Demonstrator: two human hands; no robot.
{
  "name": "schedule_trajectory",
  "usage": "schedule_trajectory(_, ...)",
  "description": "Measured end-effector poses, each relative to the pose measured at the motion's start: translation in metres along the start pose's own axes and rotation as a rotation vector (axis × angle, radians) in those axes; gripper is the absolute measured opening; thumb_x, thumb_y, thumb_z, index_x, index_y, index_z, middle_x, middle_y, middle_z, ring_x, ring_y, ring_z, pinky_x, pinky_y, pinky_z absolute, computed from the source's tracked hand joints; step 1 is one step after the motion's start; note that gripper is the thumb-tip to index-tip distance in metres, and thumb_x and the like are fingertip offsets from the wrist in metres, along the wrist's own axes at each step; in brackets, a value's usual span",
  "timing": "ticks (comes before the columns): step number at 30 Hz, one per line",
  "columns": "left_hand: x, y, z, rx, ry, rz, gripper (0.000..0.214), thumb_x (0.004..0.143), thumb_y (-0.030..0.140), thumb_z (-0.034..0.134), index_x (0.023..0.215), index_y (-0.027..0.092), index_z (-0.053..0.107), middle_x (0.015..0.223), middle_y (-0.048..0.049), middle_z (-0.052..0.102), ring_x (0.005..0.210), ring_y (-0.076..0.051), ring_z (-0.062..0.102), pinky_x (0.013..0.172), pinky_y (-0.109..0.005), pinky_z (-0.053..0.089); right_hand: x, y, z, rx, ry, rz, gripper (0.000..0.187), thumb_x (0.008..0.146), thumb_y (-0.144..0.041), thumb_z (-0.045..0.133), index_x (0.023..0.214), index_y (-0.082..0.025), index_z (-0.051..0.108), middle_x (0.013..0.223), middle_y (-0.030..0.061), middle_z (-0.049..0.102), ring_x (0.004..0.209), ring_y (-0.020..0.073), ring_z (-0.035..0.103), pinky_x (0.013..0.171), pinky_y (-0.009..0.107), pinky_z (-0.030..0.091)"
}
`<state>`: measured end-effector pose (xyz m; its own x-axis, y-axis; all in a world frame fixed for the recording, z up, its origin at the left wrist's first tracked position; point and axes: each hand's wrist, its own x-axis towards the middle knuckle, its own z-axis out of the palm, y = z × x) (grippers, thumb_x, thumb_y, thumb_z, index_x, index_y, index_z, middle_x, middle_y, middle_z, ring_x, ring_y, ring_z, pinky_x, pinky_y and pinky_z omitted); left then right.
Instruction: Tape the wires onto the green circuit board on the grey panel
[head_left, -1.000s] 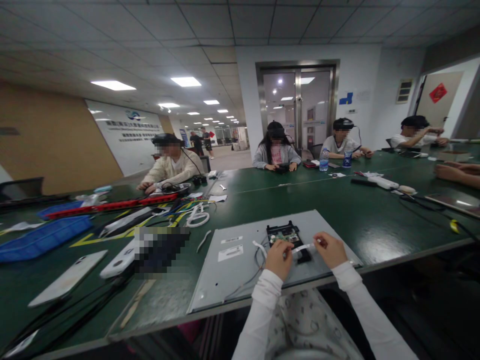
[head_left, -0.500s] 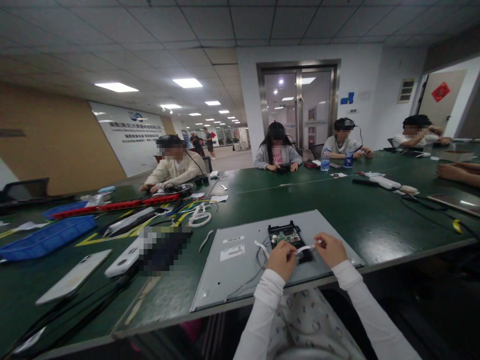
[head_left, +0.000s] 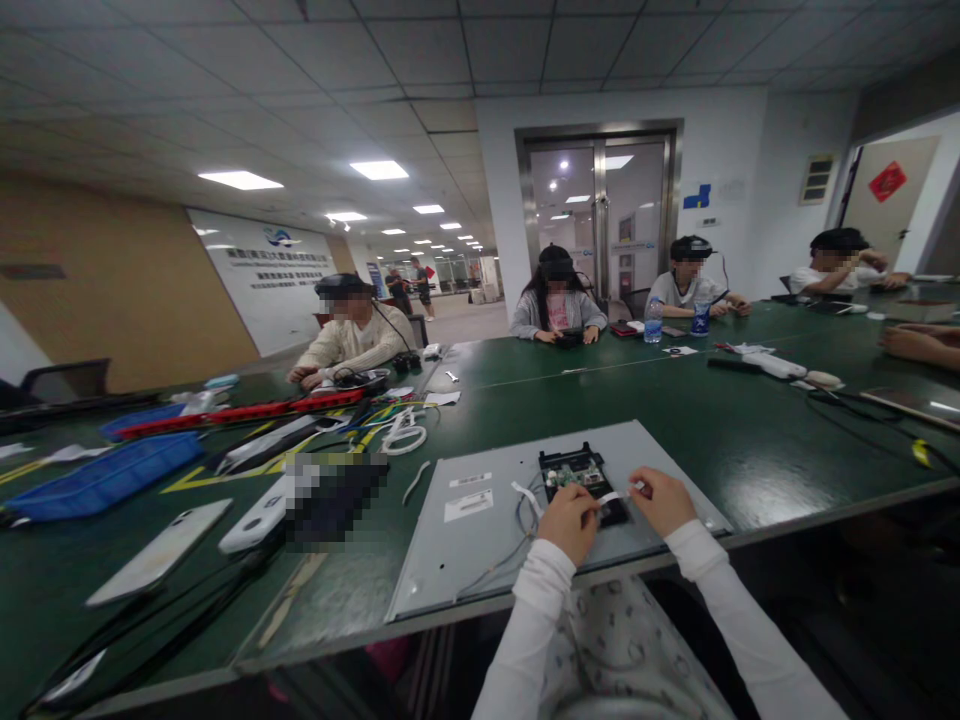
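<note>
A grey flat metal panel lies in front of me, with a black plastic frame on it that carries a green circuit board. My left hand pinches a short white flat strip, which reaches over the black frame. My right hand is just to its right, fingertips closed around a small white bit; whether this is part of the strip I cannot tell. Thin grey wires run across the panel left of my left hand. My left fingers partly hide the board.
On the green table, a white phone, a white device, blue trays and coiled white cable lie to the left. Black cables lie to the right. Several people sit around the table.
The white strip, which stretched between my hands, now shows a gap before my right fingers. My hands have barely moved, and the view has shifted slightly.
</note>
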<state>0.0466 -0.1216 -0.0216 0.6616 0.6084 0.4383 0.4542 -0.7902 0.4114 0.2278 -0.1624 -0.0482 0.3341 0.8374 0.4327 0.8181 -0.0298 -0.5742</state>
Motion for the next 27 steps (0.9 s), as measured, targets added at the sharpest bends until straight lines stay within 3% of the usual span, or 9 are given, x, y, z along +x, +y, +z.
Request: schedule_trajectory(27,-0.0014,0.0009,-0.0002,0.057,-0.068,-0.075,0.026,0.072,0.012,0.043,0.087,0.021,0.063,0.090,-0.0030,0.050,0.081,-0.014,0.051,0.076,-0.027,0.043,0.0010,0.0036,0.0051,-0.065,-0.002,-0.056,0.012,0.068,-0.022,0.050,0.075,-0.020,0.060,0.075,0.0023,0.057,0.065,0.0124,0.051,0.064,0.023,0.036)
